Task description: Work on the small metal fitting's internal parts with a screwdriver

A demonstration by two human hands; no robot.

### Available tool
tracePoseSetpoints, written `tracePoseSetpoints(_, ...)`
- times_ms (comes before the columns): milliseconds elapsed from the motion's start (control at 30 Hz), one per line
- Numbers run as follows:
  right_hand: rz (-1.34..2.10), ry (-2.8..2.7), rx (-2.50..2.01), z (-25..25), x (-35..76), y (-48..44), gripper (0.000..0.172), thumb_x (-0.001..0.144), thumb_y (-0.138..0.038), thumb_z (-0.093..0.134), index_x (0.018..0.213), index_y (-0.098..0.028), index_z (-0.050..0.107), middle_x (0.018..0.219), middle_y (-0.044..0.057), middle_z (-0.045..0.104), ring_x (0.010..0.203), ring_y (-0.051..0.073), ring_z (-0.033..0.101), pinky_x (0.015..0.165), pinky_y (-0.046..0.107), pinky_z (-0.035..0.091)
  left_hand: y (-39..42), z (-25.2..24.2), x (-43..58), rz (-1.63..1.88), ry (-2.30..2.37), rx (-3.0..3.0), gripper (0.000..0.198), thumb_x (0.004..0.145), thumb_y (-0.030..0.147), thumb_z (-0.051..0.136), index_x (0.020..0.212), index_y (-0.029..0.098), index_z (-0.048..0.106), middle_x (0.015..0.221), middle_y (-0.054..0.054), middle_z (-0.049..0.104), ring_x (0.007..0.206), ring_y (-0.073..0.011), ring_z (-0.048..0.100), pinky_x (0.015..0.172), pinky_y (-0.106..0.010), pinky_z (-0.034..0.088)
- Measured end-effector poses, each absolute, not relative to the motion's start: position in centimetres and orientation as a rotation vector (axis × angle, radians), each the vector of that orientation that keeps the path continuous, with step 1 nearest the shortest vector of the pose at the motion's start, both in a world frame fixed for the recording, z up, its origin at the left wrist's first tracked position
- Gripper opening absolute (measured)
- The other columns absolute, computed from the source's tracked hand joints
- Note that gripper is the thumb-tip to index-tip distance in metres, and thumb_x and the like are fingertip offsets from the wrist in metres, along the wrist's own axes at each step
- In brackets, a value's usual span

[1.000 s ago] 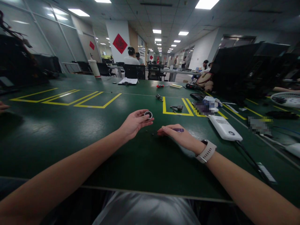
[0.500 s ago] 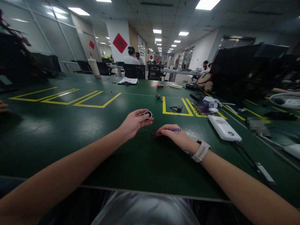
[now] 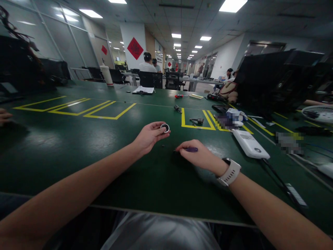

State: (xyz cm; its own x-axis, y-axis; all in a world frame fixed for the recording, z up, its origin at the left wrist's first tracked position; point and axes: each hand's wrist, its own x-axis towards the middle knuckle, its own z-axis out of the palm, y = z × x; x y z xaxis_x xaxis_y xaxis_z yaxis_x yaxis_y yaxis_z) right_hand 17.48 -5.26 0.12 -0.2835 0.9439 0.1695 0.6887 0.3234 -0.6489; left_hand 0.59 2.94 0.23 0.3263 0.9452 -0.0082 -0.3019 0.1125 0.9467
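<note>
Between the thumb and fingers of my left hand [image 3: 149, 137] is a round metal ring [image 3: 168, 128] with a dark inside, raised over the table and turned partly toward me. My right hand [image 3: 195, 154] is closed round a small screwdriver with a purple handle [image 3: 191, 149]. Its tip end is low by the table top, and a tiny dark piece [image 3: 174, 151] shows there, too small to name. Another tiny dark part [image 3: 163, 146] lies on the green table [image 3: 145, 187] between my hands.
Two dark metal parts [image 3: 197, 121] [image 3: 178, 109] lie beyond my hands near yellow tape. Farther back are a red screwdriver [image 3: 179, 96] and a clipboard with paper [image 3: 143, 90]. At right lies a white power bank [image 3: 251, 144] with a cable. Another person's hand [image 3: 4, 117] is at far left.
My right hand has drawn slightly right and toward me with the screwdriver, whose shaft now shows less. The left hand still holds the ring, almost unmoved. The view has shifted slightly.
</note>
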Motion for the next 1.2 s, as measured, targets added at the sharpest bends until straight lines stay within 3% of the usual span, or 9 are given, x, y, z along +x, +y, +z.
tracePoseSetpoints(233, 0.867, -1.945, -1.513, 0.5, 18.7, -4.6, 0.025, 0.076, -0.017, 0.048, 0.084, -0.016, 0.072, 0.08, 0.004, 0.071, 0.072, 0.016, 0.064, 0.062, 0.025, 0.048, 2.9, 0.2, 0.6, 1.046, 0.78, 1.056, 0.019, 0.077, -0.001, 0.056, 0.093, 0.009, 0.059, 0.088, -0.009, 0.066, 0.078, -0.0169, 0.066, 0.073, -0.03, 0.055)
tracePoseSetpoints(467, 0.657, -2.082, -1.371, -0.6, 17.8, -5.1, 0.023, 0.077, -0.017, 0.048, 0.084, -0.017, 0.07, 0.09, 0.005, 0.07, 0.081, 0.018, 0.063, 0.073, 0.028, 0.048, 2.8, 0.1, 0.6, 1.024, 0.786, 1.083, 0.019, 0.076, -0.001, 0.057, 0.091, 0.009, 0.06, 0.088, -0.009, 0.066, 0.078, -0.0171, 0.067, 0.073, -0.03, 0.056)
tracePoseSetpoints(733, 0.839, -2.012, -1.39, -1.0, 18.3, -4.3, 0.019, 0.082, -0.019, 0.046, 0.09, -0.017, 0.064, 0.098, 0.005, 0.067, 0.087, 0.017, 0.062, 0.078, 0.031, 0.048, 2.7, 0.0, 0.6, 1.024, 0.784, 1.096, 0.019, 0.075, 0.0, 0.058, 0.091, 0.01, 0.061, 0.089, -0.009, 0.067, 0.08, -0.0178, 0.067, 0.074, -0.031, 0.056)
tracePoseSetpoints(1000, 0.538, -2.345, -1.154, -0.7, 18.5, -5.7, 0.023, 0.085, -0.016, 0.046, 0.104, -0.017, 0.059, 0.102, 0.008, 0.066, 0.091, 0.018, 0.062, 0.083, 0.033, 0.047, 2.9, -0.3, 0.6, 1.031, 0.745, 1.103, 0.02, 0.075, 0.0, 0.058, 0.093, 0.01, 0.059, 0.09, -0.009, 0.066, 0.08, -0.0181, 0.067, 0.073, -0.031, 0.056)
tracePoseSetpoints(1200, 0.462, -2.283, -1.115, -1.2, 18.4, -5.7, 0.022, 0.083, -0.013, 0.048, 0.102, -0.017, 0.058, 0.101, 0.008, 0.066, 0.088, 0.017, 0.062, 0.079, 0.032, 0.048, 3.0, -0.5, 0.6, 1.043, 0.733, 1.101, 0.019, 0.073, 0.001, 0.061, 0.09, 0.01, 0.06, 0.091, -0.009, 0.066, 0.078, -0.0172, 0.067, 0.073, -0.032, 0.056)
